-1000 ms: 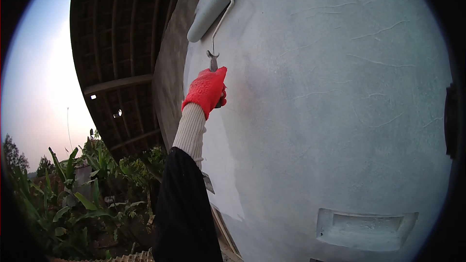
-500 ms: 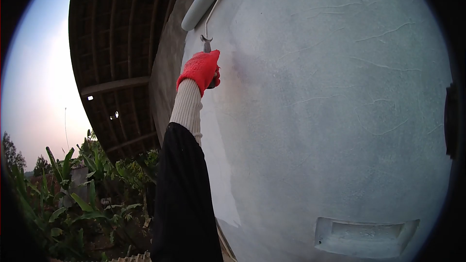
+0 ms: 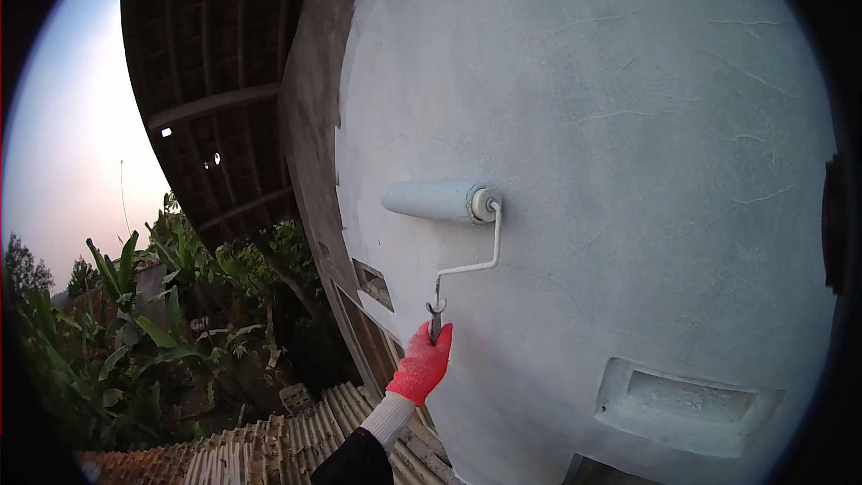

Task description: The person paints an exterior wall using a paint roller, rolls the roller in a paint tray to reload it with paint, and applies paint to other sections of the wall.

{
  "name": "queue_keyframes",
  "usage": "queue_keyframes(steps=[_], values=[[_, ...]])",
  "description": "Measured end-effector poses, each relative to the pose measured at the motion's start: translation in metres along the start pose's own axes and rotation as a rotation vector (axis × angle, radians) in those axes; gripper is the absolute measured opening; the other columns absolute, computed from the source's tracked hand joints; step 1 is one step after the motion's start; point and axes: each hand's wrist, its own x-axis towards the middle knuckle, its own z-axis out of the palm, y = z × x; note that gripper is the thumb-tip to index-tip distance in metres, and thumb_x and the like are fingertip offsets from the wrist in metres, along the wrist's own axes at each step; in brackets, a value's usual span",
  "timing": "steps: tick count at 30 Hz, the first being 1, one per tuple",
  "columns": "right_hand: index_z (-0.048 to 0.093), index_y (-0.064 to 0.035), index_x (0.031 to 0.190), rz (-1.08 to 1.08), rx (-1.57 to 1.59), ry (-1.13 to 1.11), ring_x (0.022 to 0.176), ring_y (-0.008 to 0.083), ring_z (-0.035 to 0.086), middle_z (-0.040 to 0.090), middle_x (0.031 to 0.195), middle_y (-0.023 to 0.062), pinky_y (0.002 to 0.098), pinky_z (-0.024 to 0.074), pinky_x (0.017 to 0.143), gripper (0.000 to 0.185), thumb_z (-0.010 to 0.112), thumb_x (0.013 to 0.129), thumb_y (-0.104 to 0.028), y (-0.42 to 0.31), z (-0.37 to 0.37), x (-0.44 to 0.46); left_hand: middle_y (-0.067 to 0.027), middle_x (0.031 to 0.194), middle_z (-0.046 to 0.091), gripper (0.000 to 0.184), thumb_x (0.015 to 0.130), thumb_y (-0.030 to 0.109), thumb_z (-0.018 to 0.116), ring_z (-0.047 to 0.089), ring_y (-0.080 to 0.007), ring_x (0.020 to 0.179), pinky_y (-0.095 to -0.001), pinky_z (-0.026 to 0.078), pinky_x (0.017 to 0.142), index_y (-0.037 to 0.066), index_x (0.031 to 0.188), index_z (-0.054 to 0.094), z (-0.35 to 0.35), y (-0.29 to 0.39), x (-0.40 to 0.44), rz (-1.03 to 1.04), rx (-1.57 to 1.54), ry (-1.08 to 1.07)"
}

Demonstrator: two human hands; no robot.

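Observation:
My left hand point(image 3: 422, 364), in a red-coated glove with a pale knitted cuff, is closed around the handle of a paint roller point(image 3: 435, 200). The roller's pale blue-grey sleeve lies roughly level against the painted wall point(image 3: 575, 216), above the hand. Its bent white metal frame runs from the sleeve's right end down to the handle. Most of the handle is hidden inside the glove. My right hand is out of the frame.
A framed recess point(image 3: 687, 404) is at the wall's lower right, with a dark opening point(image 3: 602, 471) below. Left of the wall are a small opening point(image 3: 373, 283), a dark roof underside point(image 3: 224, 54), corrugated roofing point(image 3: 269, 440) and leafy plants point(image 3: 162, 323).
My left hand has moved down and to the right with the roller. The sleeve has turned from steeply slanted to nearly level, and more corrugated roofing shows below.

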Motion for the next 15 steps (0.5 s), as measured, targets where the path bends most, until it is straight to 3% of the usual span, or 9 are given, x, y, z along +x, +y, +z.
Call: queue_keyframes(steps=[2,4,6,9,12,14,15], values=[[0.048,-0.0027,0.13,0.0,-0.003,-0.022,0.103,0.0189,0.06,0.06,0.119,0.0109,0.033,0.0481,0.088,0.039,0.05,0.098,-0.024,-0.004,0.01,0.003,-0.0104,0.064,0.053,0.034,0.093,0.035,0.056,0.055,-0.0183,0.055,-0.0371,0.045,0.058,0.002,0.089,0.052,-0.019,0.038,0.012,0.05,0.03,0.024],[0.048,-0.0024,0.13,0.0,-0.008,-0.027,0.103,0.0187,0.06,0.061,0.118,0.0111,0.0324,0.0481,0.088,0.039,0.05,0.098,-0.024,-0.007,0.017,0.009,-0.0024,0.054,0.047,0.033,0.094,0.037,0.055,0.048,-0.0133,0.042,-0.031,0.041,0.044,0.007,0.083,0.048,-0.043,0.085,0.032,0.132,0.037,0.059],[0.049,-0.0021,0.129,0.006,-0.022,-0.012,0.102,0.0189,0.061,0.061,0.117,0.0117,0.0319,0.0485,0.086,0.037,0.048,0.099,-0.024,-0.007,0.023,0.016,-0.0021,0.055,0.047,0.034,0.094,0.038,0.053,0.049,-0.013,0.043,-0.031,0.041,0.044,0.007,0.083,0.048,-0.06,0.131,0.042,0.099,0.076,0.09],[0.052,-0.002,0.127,0.091,-0.034,0.066,0.099,0.0192,0.062,0.064,0.111,0.011,0.0313,0.0496,0.083,0.036,0.049,0.099,-0.025,0.007,0.022,0.019,-0.0021,0.057,0.048,0.034,0.093,0.038,0.054,0.049,-0.013,0.044,-0.0307,0.041,0.044,0.006,0.083,0.048,-0.058,0.125,0.045,0.064,-0.041,0.02],[0.054,-0.0016,0.124,0.166,-0.031,0.12,0.096,0.02,0.064,0.066,0.106,0.0104,0.0309,0.0512,0.079,0.034,0.051,0.098,-0.023,0.015,0.025,0.007,-0.0028,0.058,0.05,0.031,0.093,0.036,0.056,0.049,-0.0129,0.044,-0.0301,0.041,0.045,0.006,0.087,0.051,-0.024,0.024,0.033,0.103,-0.042,0.031],[0.055,-0.0014,0.123,0.157,0.032,0.208,0.095,0.0207,0.064,0.066,0.106,0.0108,0.0319,0.0525,0.078,0.031,0.052,0.097,-0.019,0.029,0.019,-0.008,-0.011,0.068,0.056,0.033,0.093,0.034,0.056,0.055,-0.0204,0.064,-0.0379,0.044,0.062,0.001,0.093,0.055,0.003,-0.051,-0.011,-0.028,0.068,0.025],[0.056,-0.0015,0.121,0.155,0.089,0.254,0.093,0.0218,0.065,0.066,0.104,0.011,0.0333,0.0539,0.077,0.029,0.054,0.096,-0.016,0.032,0.02,-0.013,-0.0147,0.072,0.059,0.032,0.093,0.033,0.057,0.057,-0.0251,0.066,-0.0397,0.045,0.065,0.001,0.096,0.057,0.018,-0.101,-0.034,-0.115,-0.008,-0.044]])
